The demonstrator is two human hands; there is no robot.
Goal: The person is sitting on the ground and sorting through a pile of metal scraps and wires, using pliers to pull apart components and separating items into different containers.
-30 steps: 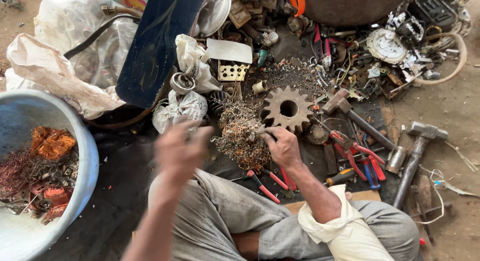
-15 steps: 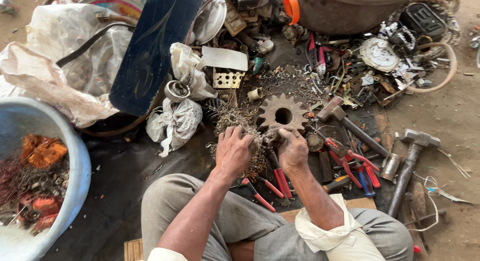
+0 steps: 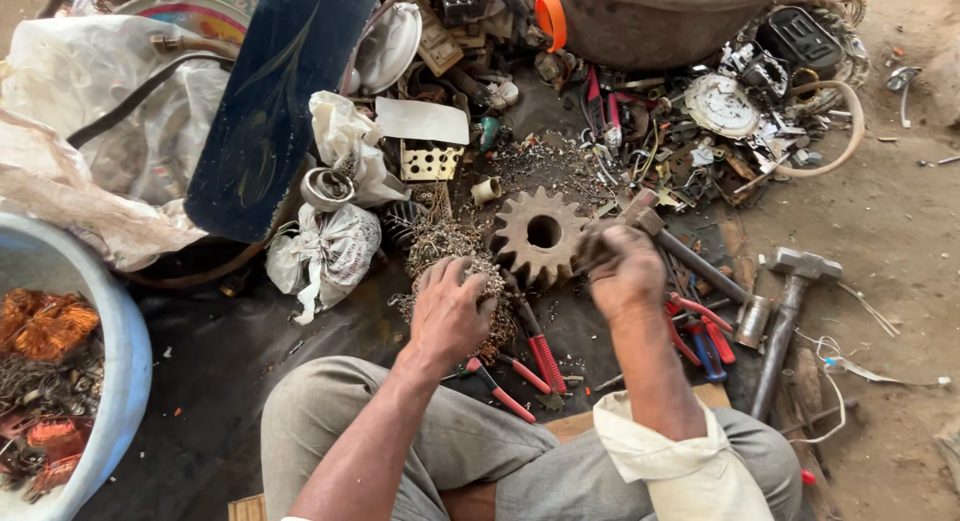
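My left hand (image 3: pixel 450 311) lies over a tangle of thin scrap wire (image 3: pixel 438 243) on the dark ground sheet, its fingers curled into the clump. My right hand (image 3: pixel 625 271) is closed around the handle of a hammer (image 3: pixel 700 271), just below its head, which sits to the right of a rusty toothed gear (image 3: pixel 540 236). Red-handled pliers (image 3: pixel 542 353) lie between my two hands, just in front of my knees.
A second hammer (image 3: pixel 790 301) lies at the right beside red and blue pliers (image 3: pixel 705 336). A blue basin (image 3: pixel 125 361) with copper wire (image 3: pixel 45 326) stands at the left. A dark blue board (image 3: pixel 270 101), a tied white bag (image 3: pixel 325 251), a big tub (image 3: pixel 650 26) and mixed scrap fill the back.
My left hand came down from mid-air onto the wire tangle. My right hand left the tangle and moved right onto the hammer by the gear.
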